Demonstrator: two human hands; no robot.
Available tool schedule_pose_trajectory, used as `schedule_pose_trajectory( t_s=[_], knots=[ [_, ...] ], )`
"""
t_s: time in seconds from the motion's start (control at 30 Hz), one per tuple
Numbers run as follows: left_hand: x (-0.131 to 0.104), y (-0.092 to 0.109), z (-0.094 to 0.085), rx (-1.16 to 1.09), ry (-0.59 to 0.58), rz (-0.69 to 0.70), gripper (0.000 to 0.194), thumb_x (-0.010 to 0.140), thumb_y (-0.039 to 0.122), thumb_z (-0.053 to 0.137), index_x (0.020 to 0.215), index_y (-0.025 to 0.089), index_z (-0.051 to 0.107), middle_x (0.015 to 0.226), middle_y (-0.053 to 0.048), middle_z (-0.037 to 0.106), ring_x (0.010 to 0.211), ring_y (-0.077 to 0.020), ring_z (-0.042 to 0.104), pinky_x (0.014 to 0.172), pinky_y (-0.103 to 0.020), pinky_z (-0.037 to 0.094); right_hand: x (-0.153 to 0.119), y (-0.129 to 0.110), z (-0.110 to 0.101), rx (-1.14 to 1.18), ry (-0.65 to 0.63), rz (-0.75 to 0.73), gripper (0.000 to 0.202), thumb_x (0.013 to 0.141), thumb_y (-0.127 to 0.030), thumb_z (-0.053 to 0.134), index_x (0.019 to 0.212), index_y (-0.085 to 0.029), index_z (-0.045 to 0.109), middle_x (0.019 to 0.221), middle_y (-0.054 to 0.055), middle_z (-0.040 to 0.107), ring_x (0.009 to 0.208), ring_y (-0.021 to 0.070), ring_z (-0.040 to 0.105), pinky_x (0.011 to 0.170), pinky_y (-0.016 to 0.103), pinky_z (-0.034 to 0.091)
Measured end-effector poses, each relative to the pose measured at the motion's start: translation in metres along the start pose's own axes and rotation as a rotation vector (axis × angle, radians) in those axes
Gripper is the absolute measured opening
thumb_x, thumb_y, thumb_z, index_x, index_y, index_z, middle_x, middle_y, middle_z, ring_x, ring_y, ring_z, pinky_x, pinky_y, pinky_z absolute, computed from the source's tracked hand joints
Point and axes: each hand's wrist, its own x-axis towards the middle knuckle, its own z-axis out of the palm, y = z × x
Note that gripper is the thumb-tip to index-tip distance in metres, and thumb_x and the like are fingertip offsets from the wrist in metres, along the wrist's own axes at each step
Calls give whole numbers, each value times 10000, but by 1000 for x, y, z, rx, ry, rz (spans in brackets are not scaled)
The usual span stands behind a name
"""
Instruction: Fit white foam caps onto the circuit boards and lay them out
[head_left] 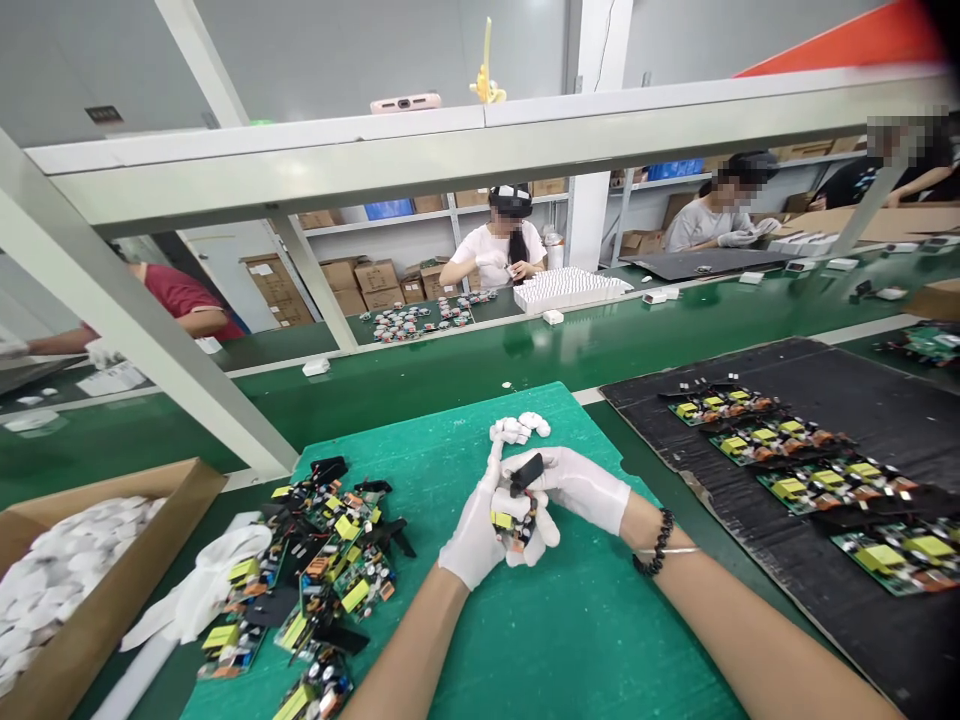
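Observation:
Both my hands wear white gloves and meet over the green mat [600,620]. Cupped in my left hand [480,530] is a small circuit board [517,528] with a yellow block and other parts on it. At its upper end, my right hand [559,480] closes its fingers on a black flat piece [527,474]; whether that piece is fixed to the board cannot be made out. Just beyond my fingers lies a small cluster of white lumps [517,428]. A heap of similar circuit boards [345,540] with black flaps covers the mat's left side.
Left stands a cardboard box [191,480] of white pieces, beside a loose white glove [210,580]. On the right, rows of boards [787,435] rest on a black sheet [720,500]. A metal frame [450,155] crosses ahead; people sit beyond the green conveyor [420,375].

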Motion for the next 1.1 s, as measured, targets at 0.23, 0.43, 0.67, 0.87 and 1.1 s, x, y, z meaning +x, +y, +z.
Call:
schedule_pose_trajectory(
  t_s=[0.23, 0.43, 0.67, 0.87, 1.1],
  knots=[
    [7, -8, 7, 257, 381, 257, 428, 767, 539, 343, 778, 142, 500, 610, -70, 612, 358, -103, 423, 316, -214, 214, 1, -12, -9, -117, 269, 122, 360, 744, -467, 517, 956, -192, 612, 984, 85, 634, 787, 190, 599, 653, 312, 462],
    [-3, -15, 6, 781, 607, 539, 273, 816, 407, 375, 714, 199, 518, 566, 12, 498, 528, -117, 421, 509, -240, 292, -3, -5, -7, -541, 215, 178, 374, 712, -497, 535, 638, -136, 597, 455, 22, 571, 368, 96, 451, 357, 199, 304],
    [3, -7, 5, 544, 491, 387, 293, 786, 422, 397, 709, 165, 515, 597, -21, 568, 445, -100, 414, 440, -233, 287, -7, -7, -6, -651, 177, -99, 75, 639, -149, 582, 711, -167, 596, 737, 31, 642, 705, 179, 580, 608, 286, 441],
    [2, 3, 12, 343, 488, 275, 319, 783, 445, 373, 720, 151, 479, 559, -36, 601, 366, -85, 420, 375, -210, 247, -3, -7, -1, -1048, 191, -545, 259, 635, 7, 456, 642, -208, 601, 1182, 12, 520, 1206, 223, 325, 989, 425, 267],
    [1, 5, 10, 296, 437, 272, 341, 772, 464, 383, 655, 156, 471, 522, -29, 597, 335, -80, 433, 350, -207, 252, -1, -8, 7, -987, 183, -456, 423, 656, -8, 407, 905, -269, 628, 1192, 1, 498, 1025, 220, 485, 782, 378, 455]
  ],
)
